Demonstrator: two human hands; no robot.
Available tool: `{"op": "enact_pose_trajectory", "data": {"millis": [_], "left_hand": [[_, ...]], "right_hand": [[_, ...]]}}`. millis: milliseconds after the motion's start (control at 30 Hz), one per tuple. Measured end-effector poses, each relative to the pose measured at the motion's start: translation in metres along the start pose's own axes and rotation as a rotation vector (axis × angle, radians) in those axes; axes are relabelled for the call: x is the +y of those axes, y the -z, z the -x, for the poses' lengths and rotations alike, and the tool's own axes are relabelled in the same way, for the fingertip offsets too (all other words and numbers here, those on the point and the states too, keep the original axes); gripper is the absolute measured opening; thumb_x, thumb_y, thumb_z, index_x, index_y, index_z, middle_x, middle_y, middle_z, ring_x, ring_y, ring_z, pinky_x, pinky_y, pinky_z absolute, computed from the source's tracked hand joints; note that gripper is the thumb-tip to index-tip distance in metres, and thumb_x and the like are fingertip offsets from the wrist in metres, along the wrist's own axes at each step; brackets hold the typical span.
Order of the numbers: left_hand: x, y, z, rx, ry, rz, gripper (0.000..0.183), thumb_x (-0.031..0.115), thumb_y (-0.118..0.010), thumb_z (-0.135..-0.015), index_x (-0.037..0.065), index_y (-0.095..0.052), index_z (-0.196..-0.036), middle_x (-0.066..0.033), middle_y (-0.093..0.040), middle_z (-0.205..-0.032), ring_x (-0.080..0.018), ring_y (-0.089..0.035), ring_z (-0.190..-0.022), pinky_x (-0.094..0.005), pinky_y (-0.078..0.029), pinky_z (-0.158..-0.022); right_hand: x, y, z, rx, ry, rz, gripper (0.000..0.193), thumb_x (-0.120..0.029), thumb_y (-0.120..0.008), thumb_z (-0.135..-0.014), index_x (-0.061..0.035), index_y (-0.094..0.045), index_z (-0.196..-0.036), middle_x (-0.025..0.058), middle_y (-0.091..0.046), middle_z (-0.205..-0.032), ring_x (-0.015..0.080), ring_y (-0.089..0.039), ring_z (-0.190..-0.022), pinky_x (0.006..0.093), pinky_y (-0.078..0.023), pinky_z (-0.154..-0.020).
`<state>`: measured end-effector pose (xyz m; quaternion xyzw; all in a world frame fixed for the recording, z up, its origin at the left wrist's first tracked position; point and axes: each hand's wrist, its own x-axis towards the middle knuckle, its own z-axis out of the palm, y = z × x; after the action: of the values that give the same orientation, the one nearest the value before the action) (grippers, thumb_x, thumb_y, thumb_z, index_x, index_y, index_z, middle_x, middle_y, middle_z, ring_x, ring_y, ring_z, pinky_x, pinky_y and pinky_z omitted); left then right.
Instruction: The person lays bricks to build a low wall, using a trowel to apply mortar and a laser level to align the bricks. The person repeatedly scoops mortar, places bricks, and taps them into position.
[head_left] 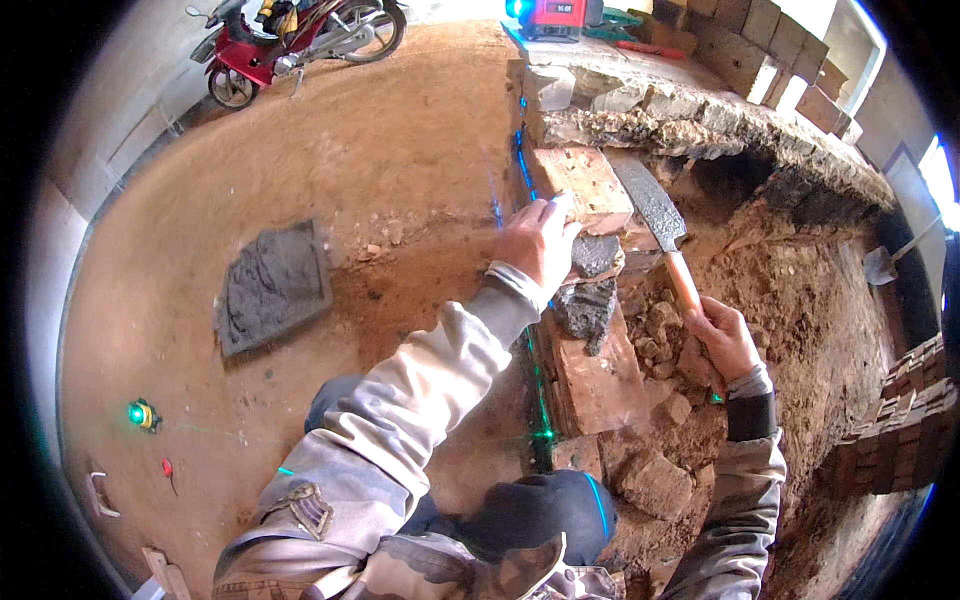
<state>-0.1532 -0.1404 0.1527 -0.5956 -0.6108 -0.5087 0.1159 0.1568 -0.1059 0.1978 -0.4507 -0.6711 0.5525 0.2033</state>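
My left hand (540,240) is closed on the near left end of a pale brick (585,185), which lies on the low brick course. In my right hand (725,340) is the wooden handle of a bricklayer's knife (655,208). Its broad blade, smeared with grey mortar, lies against or close by the brick's right side; I cannot tell whether they touch. Just nearer than the brick sits wet grey mortar (587,308), lumped over the course. A lower reddish brick (603,385) continues the row toward me. Blue and green laser lines run along the row's left edge.
A mortar heap on a board (272,288) rests on the floor at left. A small green-lit device (143,415) stands beyond my left sleeve. Rubble (660,485) fills the right side, near stacked bricks (900,420). Far off are a motorbike (300,50) and a red laser level (555,18).
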Motion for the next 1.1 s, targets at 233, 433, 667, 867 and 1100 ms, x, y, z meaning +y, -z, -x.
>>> {"op": "enact_pose_trajectory", "data": {"millis": [233, 433, 667, 867, 1100], "left_hand": [[0.003, 0.0, 0.001, 0.005, -0.013, -0.076, 0.038, 0.018, -0.072, -0.088, 0.006, -0.064, -0.122, -0.0162, -0.068, -0.097, -0.0359, -0.068, -0.087, -0.0445, -0.056, -0.074], [0.0, 0.001, 0.005, 0.01, -0.004, -0.076, 0.036, 0.019, -0.073, -0.088, 0.004, -0.064, -0.119, -0.0163, -0.067, -0.098, -0.0358, -0.068, -0.086, -0.0436, -0.056, -0.074], [0.007, -0.001, 0.005, 0.014, 0.014, -0.062, 0.034, 0.017, -0.072, -0.088, 0.003, -0.063, -0.117, -0.0174, -0.067, -0.096, -0.0367, -0.068, -0.085, -0.0433, -0.056, -0.074], [0.001, -0.002, 0.003, 0.025, -0.016, -0.049, 0.035, 0.017, -0.072, -0.088, 0.003, -0.063, -0.118, -0.0174, -0.067, -0.098, -0.0366, -0.068, -0.086, -0.0439, -0.056, -0.075], [-0.004, -0.004, 0.006, 0.046, -0.019, 0.016, 0.034, 0.018, -0.07, -0.089, 0.005, -0.058, -0.118, -0.0182, -0.065, -0.093, -0.038, -0.065, -0.089, -0.0471, -0.053, -0.08]], "right_hand": [[0.013, 0.002, -0.018, -0.026, 0.12, -0.031, 0.023, -0.024, -0.06, -0.101, -0.0004, -0.059, -0.1, -0.0013, -0.055, -0.065, 0.0064, -0.045, -0.042, 0.0241, -0.035, -0.037], [0.004, -0.021, -0.009, -0.049, 0.045, -0.074, 0.017, -0.019, -0.059, -0.101, -0.0024, -0.059, -0.1, -0.0024, -0.054, -0.063, 0.0052, -0.046, -0.044, 0.0231, -0.036, -0.038], [0.016, -0.025, -0.009, -0.024, 0.079, -0.124, 0.02, -0.02, -0.06, -0.101, -0.0005, -0.061, -0.103, -0.0032, -0.052, -0.064, 0.0049, -0.044, -0.043, 0.0223, -0.036, -0.037], [0.018, -0.021, -0.007, 0.009, 0.067, -0.106, 0.017, -0.017, -0.06, -0.099, -0.0005, -0.059, -0.101, -0.0039, -0.051, -0.064, 0.0046, -0.044, -0.045, 0.0232, -0.036, -0.037], [-0.006, -0.005, 0.024, 0.117, 0.286, 0.282, 0.014, -0.013, -0.058, -0.1, 0.0008, -0.059, -0.102, -0.0027, -0.055, -0.066, 0.0048, -0.047, -0.046, 0.023, -0.036, -0.041]]}}
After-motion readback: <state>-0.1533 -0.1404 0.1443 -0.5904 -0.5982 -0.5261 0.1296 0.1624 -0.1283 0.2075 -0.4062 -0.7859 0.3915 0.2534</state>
